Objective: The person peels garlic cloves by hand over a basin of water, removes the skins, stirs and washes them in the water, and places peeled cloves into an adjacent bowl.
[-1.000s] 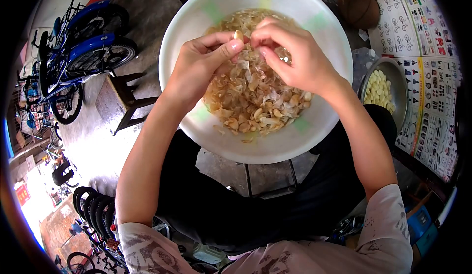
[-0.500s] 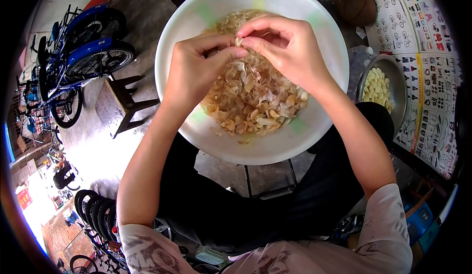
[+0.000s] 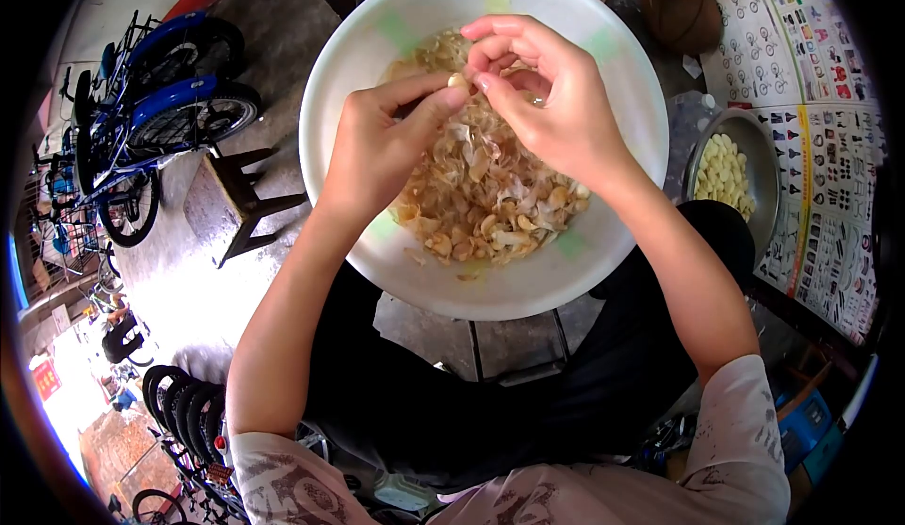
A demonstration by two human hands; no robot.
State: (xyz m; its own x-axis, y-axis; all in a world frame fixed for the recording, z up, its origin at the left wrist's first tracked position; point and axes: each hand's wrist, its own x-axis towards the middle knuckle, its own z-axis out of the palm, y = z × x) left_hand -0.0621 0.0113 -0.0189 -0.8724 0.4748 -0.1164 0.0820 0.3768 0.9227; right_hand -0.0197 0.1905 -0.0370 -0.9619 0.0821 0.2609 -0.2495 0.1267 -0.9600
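Garlic clove (image 3: 458,80), partly covered, is pinched by the left hand (image 3: 379,139) (right hand (image 3: 561,96): grip unclear).

White basin (image 3: 471,295): passable over near wall, between forearms (image 3: 304,289).
Steel bowl (image 3: 764,181): right knee (image 3: 722,225) crowds near edge.
Left side: wooden stool (image 3: 217,206) obstructs, near basin rim.

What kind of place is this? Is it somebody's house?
It looks more like a bicycle shop or repair place, though I can't be sure. There are blue bicycles on the left, a row of black tyres below them, and a printed sheet showing little bicycles.
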